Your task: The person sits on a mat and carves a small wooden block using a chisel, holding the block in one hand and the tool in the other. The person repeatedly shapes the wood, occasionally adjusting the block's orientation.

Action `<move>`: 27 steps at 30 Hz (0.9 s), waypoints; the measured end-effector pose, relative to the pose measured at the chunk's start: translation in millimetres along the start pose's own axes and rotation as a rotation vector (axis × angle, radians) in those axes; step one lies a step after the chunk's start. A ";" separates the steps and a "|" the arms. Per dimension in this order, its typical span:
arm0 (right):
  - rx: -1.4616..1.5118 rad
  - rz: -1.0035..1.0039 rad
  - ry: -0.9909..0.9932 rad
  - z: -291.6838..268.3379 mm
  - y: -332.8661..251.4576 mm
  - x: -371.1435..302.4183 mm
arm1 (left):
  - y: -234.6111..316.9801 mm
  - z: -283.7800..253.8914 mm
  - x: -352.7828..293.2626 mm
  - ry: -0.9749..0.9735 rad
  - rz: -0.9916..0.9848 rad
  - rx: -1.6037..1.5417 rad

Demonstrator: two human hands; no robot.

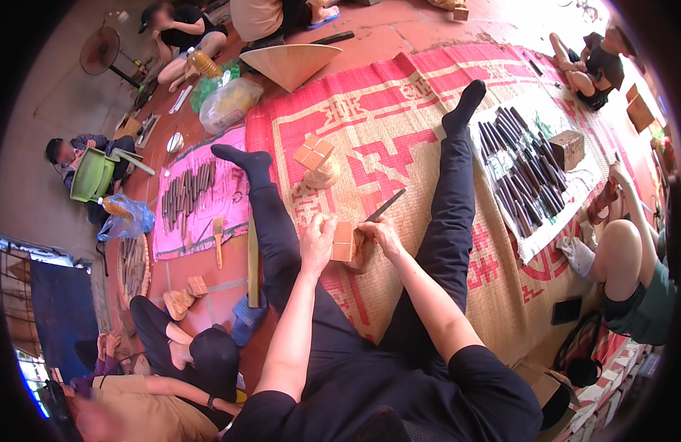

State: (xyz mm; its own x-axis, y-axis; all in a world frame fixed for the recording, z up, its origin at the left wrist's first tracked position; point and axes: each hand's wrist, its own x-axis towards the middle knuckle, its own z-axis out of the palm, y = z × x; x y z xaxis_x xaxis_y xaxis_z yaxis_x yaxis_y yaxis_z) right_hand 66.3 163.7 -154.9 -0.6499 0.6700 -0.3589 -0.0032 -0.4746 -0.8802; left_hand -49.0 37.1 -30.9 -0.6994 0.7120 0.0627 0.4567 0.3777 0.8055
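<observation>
Between my outstretched legs, my left hand (318, 239) is closed on the left side of a small orange-brown wooden block (343, 241) with a pale line across it. My right hand (382, 236) grips a dark, slim tool (387, 205) at the block's right side; the tool's tapered end points up and to the right. The hand hides its other end, so I cannot tell its exact kind. Under the block is a rough brown wooden piece (361, 259). Beyond my hands, another wooden block (313, 152) rests on a rounded wooden base (323, 175) on the mat.
A red and straw woven mat (399, 158) lies beneath me. Dark carving tools (521, 166) cover a white sheet at right; more tools (187, 193) lie on a pink cloth (223, 147) at left. A conical hat (292, 65) is ahead. Several people sit around, one (635, 250) close at right.
</observation>
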 end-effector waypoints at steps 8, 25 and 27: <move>-0.011 0.167 0.088 -1.1 -16.8 -0.7 | -2.7 -2.0 -1.3 -0.009 -0.044 0.043; -0.088 0.036 0.067 6.2 -1.7 9.5 | -4.8 3.3 -0.1 0.030 0.002 -0.005; 0.034 0.030 0.136 4.4 -8.3 5.9 | -5.4 3.1 -0.9 0.026 0.003 0.002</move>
State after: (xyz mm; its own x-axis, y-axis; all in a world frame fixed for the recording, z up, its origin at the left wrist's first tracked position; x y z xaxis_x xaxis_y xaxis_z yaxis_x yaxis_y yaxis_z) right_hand 59.1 169.1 -148.3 -0.5409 0.7255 -0.4256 -0.0124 -0.5128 -0.8584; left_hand -49.1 36.3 -37.2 -0.7122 0.6975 0.0799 0.4596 0.3772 0.8041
